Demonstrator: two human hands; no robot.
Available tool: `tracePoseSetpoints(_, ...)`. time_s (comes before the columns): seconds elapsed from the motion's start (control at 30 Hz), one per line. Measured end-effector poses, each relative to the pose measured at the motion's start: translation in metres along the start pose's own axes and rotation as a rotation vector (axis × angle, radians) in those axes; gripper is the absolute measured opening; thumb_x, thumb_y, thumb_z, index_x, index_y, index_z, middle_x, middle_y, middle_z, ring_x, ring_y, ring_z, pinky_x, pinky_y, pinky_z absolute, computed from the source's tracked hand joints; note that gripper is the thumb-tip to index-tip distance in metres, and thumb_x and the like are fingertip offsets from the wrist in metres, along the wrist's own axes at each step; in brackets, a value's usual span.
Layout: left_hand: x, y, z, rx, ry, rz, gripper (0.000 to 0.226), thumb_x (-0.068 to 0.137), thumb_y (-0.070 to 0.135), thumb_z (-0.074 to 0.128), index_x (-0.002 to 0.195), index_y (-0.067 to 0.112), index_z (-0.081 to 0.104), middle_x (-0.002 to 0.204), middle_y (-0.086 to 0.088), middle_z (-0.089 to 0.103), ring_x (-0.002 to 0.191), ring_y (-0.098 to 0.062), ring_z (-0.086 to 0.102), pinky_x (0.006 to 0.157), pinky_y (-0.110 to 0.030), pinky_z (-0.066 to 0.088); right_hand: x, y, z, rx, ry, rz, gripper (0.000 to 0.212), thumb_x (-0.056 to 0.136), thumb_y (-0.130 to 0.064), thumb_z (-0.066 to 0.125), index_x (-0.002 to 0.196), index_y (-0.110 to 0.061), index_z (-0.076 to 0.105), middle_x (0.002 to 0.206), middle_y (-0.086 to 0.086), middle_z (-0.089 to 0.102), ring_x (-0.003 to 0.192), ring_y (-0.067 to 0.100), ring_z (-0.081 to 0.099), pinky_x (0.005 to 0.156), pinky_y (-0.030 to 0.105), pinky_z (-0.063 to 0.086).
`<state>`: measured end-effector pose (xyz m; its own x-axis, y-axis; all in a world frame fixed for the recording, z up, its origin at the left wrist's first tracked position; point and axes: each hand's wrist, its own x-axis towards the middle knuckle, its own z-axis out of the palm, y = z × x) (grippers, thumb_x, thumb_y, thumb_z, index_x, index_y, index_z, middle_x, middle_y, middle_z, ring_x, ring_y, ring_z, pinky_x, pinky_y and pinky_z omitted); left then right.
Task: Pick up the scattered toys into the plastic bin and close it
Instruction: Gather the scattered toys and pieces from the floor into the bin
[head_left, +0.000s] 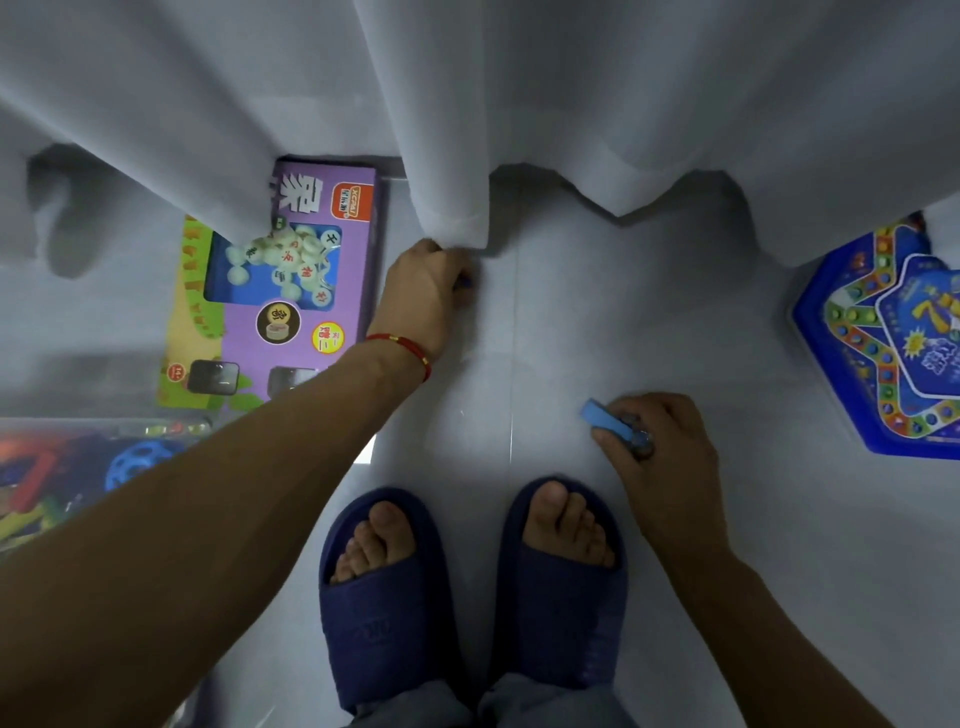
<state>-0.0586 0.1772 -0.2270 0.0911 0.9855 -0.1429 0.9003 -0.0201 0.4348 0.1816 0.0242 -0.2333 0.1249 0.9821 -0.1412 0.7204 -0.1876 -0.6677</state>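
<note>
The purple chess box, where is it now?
In the head view the purple chess box lies on the floor at the left, partly under the white curtain, just left of the left hand.

Curtain (519, 104): thin white cloth, matt, soft folds.
Floor (571, 322): pale tile, smooth, faint sheen.
Chess box (291, 291), far left: printed cardboard, glossy, clear plastic window.
Hexagonal game board (883, 343), right: blue plastic, glossy.
Slippers (384, 613): dark blue foam-like, matt.
Plastic bin (78, 457), left: clear plastic.
Bracelet (410, 349): red cord, gold-coloured beads.
</note>
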Motion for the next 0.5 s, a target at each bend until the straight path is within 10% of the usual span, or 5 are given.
tracePoseSetpoints(0.1,-0.033,0.01,-0.003,-0.325,0.047,-0.148,0.013,0.083,0.018,0.077,0.095,0.012,0.075,0.092,-0.003,0.072,0.08,-0.014,0.063,0.075,-0.013,0.046,0.012,-0.006,0.008,-0.064,0.004,-0.081,0.019,0.09,-0.008,0.07,0.108,-0.007,0.066,0.109,0.007,0.057,0.097,0.019,0.055,0.082,0.025,0.047)
tracePoseSetpoints(0.33,-0.124,0.039,-0.015,-1.142,-0.009,-0.636,0.011,0.081,0.002,0.075,0.081,0.013,0.075,0.064,-0.002,0.063,0.06,-0.013,0.055,0.064,-0.024,0.052,0.026,-0.001,0.006,-0.41,-0.202,-0.177,0.032,0.088,0.007,0.064,0.118,-0.002,0.064,0.103,0.019,0.06,0.091,0.033,0.056,0.076,0.042,0.051)
tracePoseSetpoints(0.5,-0.183,0.042,-0.074,-1.226,0.035,-0.723,0.007,0.085,0.008,0.074,0.087,0.014,0.076,0.07,-0.012,0.06,0.056,-0.016,0.054,0.049,-0.026,0.048,0.031,-0.049,-0.024,0.047,-0.303,0.219,0.02,0.089,-0.003,0.069,0.108,0.003,0.073,0.087,0.018,0.07,0.077,0.029,0.066,0.073,0.036,0.054)
